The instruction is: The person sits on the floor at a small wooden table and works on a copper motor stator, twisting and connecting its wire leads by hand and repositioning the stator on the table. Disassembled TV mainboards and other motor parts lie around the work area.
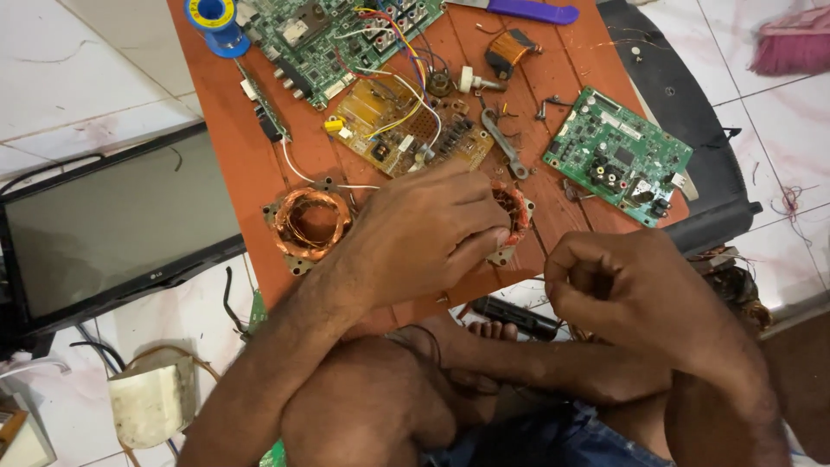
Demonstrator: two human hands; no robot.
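Head view: left hand [424, 238] fingers pinching copper-wound stator [512, 212] on orange counter [233, 156]. Right hand [618, 285] curled shut, just beside. 2nd copper coil [309, 223] left; yellow circuit board [406, 125] behind.

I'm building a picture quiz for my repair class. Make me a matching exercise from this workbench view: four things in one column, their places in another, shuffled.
1. solder spool
2. small green circuit board
3. free copper coil
4. flat screen

A. on the floor, left of the orange board
B. right edge of the board
C. top left corner of the board
D. beside the left hand

Pairs: 1-C, 2-B, 3-D, 4-A
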